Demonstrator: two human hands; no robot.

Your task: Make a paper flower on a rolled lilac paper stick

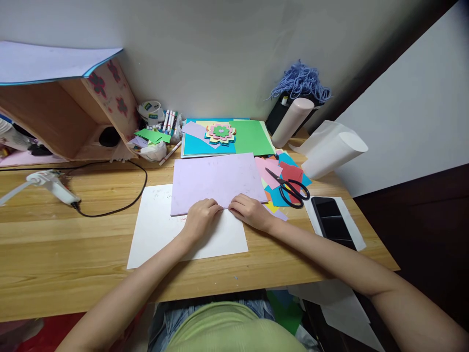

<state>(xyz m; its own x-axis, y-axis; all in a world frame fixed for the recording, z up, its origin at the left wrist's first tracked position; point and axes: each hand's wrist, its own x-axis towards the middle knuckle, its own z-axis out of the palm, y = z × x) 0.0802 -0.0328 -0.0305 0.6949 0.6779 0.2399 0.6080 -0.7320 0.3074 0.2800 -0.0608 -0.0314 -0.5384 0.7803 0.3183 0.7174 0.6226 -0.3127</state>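
Observation:
A flat lilac sheet or board (pixel 216 178) lies over part of a white paper sheet (pixel 157 239). My left hand (pixel 201 215) has its fingers pressed together on the lilac sheet's near edge. Close beside it, my right hand (pixel 249 210) pinches the same edge, its fingers also closed. Black-handled scissors (pixel 293 190) rest on colored paper scraps (pixel 269 171) to the right. Behind the lilac sheet, a layered paper flower (pixel 221 132) sits on blue and green sheets (pixel 252 137).
A glue gun (pixel 58 188) with a black cable and an open box (pixel 113 102) are at left, near markers (pixel 169 121). Paper rolls (pixel 335 154), a black holder with blue yarn (pixel 301 83) and a phone (pixel 331 220) are at right.

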